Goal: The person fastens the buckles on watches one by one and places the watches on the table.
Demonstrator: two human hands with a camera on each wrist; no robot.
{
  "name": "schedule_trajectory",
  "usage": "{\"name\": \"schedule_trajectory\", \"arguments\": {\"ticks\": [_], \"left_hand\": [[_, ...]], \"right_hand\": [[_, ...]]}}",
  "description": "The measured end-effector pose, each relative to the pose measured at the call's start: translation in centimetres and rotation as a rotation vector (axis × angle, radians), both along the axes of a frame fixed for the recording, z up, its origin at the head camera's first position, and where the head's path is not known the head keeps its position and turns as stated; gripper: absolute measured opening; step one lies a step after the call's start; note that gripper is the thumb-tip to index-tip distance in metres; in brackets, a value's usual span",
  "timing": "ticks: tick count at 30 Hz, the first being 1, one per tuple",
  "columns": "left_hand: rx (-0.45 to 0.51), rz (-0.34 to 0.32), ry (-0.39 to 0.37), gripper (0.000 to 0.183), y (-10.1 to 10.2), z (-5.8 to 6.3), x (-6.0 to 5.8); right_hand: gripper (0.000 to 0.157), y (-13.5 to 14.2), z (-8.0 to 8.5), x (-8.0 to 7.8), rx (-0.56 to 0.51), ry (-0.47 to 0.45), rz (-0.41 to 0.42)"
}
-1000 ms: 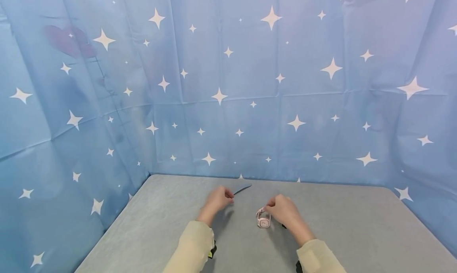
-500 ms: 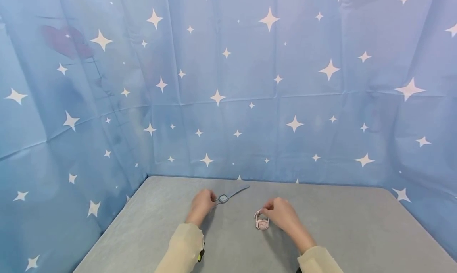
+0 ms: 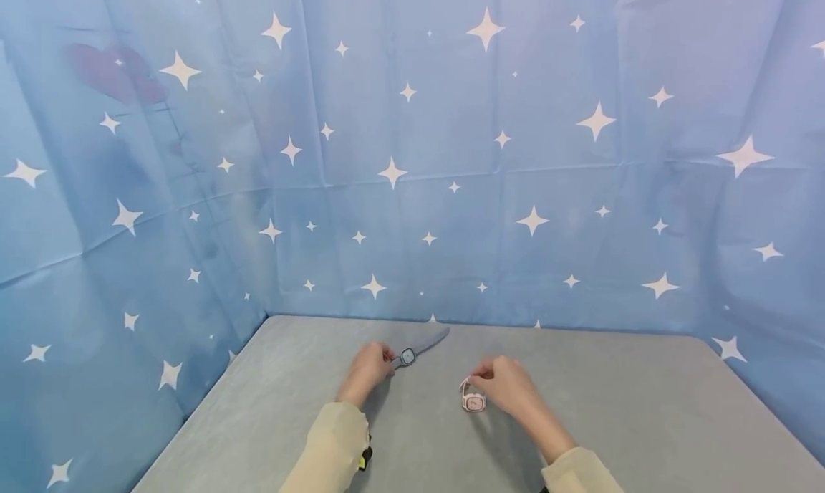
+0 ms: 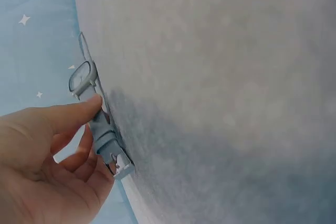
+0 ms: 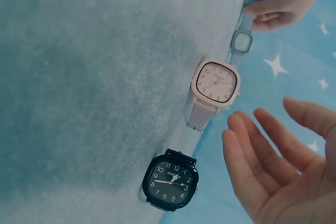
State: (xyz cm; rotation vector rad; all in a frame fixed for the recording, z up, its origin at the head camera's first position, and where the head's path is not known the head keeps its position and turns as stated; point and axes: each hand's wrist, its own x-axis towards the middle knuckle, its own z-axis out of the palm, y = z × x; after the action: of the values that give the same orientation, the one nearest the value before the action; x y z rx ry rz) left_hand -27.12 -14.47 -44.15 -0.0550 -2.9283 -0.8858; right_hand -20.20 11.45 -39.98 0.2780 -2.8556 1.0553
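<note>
My left hand [image 3: 369,370] pinches the buckle-side strap of a blue-grey wristwatch [image 3: 407,357]. In the left wrist view, the thumb lies over that strap, below the watch face [image 4: 81,77]; the other strap end stretches away from the hand. My right hand [image 3: 505,383] is beside a pink wristwatch [image 3: 473,403], which stands on its looped strap. From the right wrist view, its fingers [image 5: 273,145] are loosely spread and apart from the pink watch. A black wristwatch [image 5: 170,181] rests near the right hand too; in the head view it is hidden behind that hand and arm.
A grey cloth-covered table [image 3: 612,407] lies under everything. Behind and to the left hangs a blue curtain [image 3: 412,135] with white stars, meeting the table's back edge.
My left hand has moved left along the blue-grey watch, uncovering its face. Over the last half second the watch has shifted slightly. The right hand has barely moved beside the pink watch.
</note>
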Motion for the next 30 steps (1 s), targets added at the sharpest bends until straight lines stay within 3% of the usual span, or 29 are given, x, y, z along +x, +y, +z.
{"name": "schedule_trajectory", "arguments": {"ticks": [4, 13, 30], "left_hand": [[0.083, -0.054, 0.015, 0.014, 0.1, 0.0, 0.0], [0.335, -0.107, -0.053, 0.018, 0.7, 0.4, 0.5], [0.427, -0.154, -0.09, 0.02, 1.5, 1.6, 1.4]], "right_hand": [[0.006, 0.1, 0.2, 0.3, -0.012, 0.01, 0.006], [0.007, 0.3, 0.2, 0.6, -0.031, -0.004, 0.005], [0.008, 0.1, 0.5, 1.4, -0.086, -0.048, 0.026]]}}
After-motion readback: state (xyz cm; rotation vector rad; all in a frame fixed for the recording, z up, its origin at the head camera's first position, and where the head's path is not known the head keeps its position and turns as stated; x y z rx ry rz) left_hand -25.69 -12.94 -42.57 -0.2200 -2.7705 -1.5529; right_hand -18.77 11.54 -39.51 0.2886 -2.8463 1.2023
